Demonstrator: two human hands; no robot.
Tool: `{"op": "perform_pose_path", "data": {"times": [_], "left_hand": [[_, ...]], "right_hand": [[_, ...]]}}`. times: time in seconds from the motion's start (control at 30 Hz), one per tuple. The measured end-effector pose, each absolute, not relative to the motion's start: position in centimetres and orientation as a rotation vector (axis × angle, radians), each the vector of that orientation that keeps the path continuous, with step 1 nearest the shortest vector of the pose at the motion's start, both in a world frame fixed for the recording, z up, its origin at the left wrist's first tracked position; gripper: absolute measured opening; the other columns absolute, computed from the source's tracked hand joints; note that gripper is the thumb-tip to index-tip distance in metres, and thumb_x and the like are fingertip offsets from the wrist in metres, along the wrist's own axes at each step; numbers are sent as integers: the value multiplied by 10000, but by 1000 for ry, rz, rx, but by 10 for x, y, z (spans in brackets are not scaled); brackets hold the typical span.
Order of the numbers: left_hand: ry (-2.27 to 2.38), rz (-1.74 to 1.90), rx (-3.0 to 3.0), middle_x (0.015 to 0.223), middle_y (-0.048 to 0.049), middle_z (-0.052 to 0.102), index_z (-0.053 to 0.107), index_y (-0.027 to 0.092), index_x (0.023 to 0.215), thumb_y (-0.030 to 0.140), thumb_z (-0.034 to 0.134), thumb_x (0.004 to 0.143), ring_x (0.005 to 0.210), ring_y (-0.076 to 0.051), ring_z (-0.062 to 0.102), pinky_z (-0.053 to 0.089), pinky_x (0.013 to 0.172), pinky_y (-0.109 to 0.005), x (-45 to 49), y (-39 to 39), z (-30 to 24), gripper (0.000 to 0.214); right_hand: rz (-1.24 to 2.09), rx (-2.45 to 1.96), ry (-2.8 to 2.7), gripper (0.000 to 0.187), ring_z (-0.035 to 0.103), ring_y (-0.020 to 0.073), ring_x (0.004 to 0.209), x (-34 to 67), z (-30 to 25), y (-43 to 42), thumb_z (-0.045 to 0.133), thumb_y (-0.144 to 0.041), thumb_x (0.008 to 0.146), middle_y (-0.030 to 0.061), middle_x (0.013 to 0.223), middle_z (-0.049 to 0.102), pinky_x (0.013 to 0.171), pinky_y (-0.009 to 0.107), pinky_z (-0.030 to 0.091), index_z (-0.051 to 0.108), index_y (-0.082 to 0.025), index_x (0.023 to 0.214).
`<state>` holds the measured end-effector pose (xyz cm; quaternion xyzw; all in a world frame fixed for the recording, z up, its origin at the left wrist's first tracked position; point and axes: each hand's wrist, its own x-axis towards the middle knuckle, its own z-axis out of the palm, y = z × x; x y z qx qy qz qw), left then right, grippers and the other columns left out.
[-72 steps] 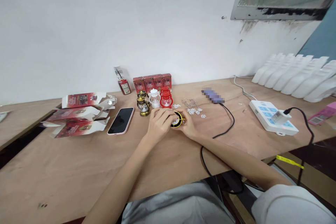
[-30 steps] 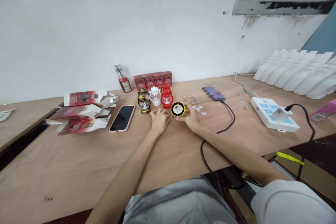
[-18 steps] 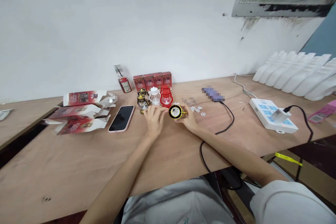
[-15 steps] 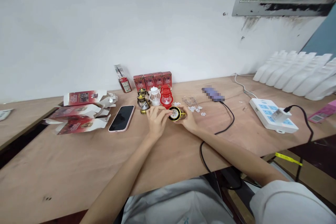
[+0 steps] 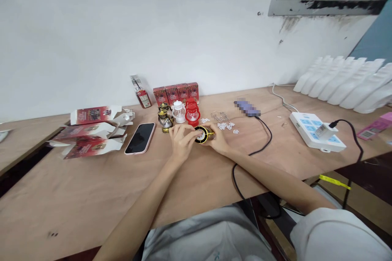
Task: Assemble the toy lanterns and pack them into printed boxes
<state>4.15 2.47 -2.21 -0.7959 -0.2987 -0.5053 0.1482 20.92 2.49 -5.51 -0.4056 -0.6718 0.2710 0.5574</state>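
My right hand (image 5: 219, 142) is wrapped round a small black-and-gold lantern (image 5: 203, 136), tipped so its round base faces me. The fingers of my left hand (image 5: 181, 142) are pinched together at the base opening. Whatever they may hold there is too small to make out. Just beyond stand two bronze lanterns (image 5: 165, 120), a white lantern (image 5: 179, 113) and red lanterns (image 5: 192, 116), all upright. Behind my right hand lie several small white pieces (image 5: 223, 125) and a heap of thin wire pieces (image 5: 219, 115).
Red boxes (image 5: 183, 91) and a bottle (image 5: 143, 98) stand against the wall. Opened cartons (image 5: 96, 130) and a phone (image 5: 140, 138) lie to the left. At right are a blurred purple device (image 5: 247, 108) on a black cable (image 5: 268, 140), a power strip (image 5: 315, 130) and white bottles (image 5: 344, 83).
My left fingertips have shifted slightly further over the lantern's base. The lantern has turned a little in my right hand, and the whole view has moved slightly.
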Motion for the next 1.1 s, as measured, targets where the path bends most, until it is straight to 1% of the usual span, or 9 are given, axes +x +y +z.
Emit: {"op": "perform_pose_path", "data": {"times": [0.23,0.3,0.47,0.57,0.67,0.77,0.9,1.0,1.1], "left_hand": [[-1094,-1585,-2220,846,-38,617,662,223,903,346,537,878,845,-181,517,324,756,-326,46,25,-27,177],[-1153,-1475,-2305,858,-34,625,648,221,931,342,528,884,847,-183,517,309,758,-330,48,26,-32,177],[-1179,-979,-2551,917,-39,647,645,253,988,280,546,877,914,-216,507,271,799,-400,59,31,-48,151],[-1244,-853,-2586,985,-69,637,648,273,1037,291,561,865,961,-246,482,281,799,-434,68,39,-52,194],[-1332,-775,-2623,1004,-81,622,696,291,935,321,550,867,988,-271,459,292,799,-464,74,46,-51,165],[-1400,-746,-2644,1016,-76,621,713,292,865,320,517,885,1005,-273,452,283,814,-475,76,49,-50,199],[-1485,-881,-2589,985,-60,636,700,247,852,298,539,877,983,-248,481,274,816,-434,71,46,-47,171],[-1478,-1238,-2420,930,-46,629,688,226,866,292,568,861,931,-217,510,282,809,-389,61,44,-39,137],[-1260,-1535,-2348,872,-32,607,693,232,841,316,583,849,896,-199,522,300,799,-352,53,41,-26,138]], "right_hand": [[670,-937,-1304,483,576,219,950,215,-53,35,726,-207,513,20,994,625,870,370,438,565,-219,967],[638,-970,-1183,487,570,223,945,221,-51,41,726,-222,504,29,986,619,871,380,438,558,-215,961],[606,-960,-1125,461,556,231,981,230,-49,48,716,-221,504,42,1005,606,910,401,425,545,-219,932],[596,-951,-1164,455,560,228,971,229,-51,48,718,-218,503,37,989,610,911,397,429,538,-217,920],[613,-947,-1198,478,565,230,968,225,-55,48,725,-226,494,36,991,611,902,390,433,537,-210,932],[616,-955,-1231,482,569,232,972,224,-56,47,721,-227,500,35,994,614,893,381,435,543,-209,947],[608,-954,-1262,470,572,235,973,223,-55,45,719,-223,511,36,989,615,885,373,438,545,-215,947],[615,-965,-1279,464,581,242,952,222,-54,43,725,-225,510,39,978,622,863,380,447,553,-214,940],[639,-959,-1321,463,584,248,953,221,-55,42,729,-229,514,39,980,629,859,387,447,562,-208,945]]}}
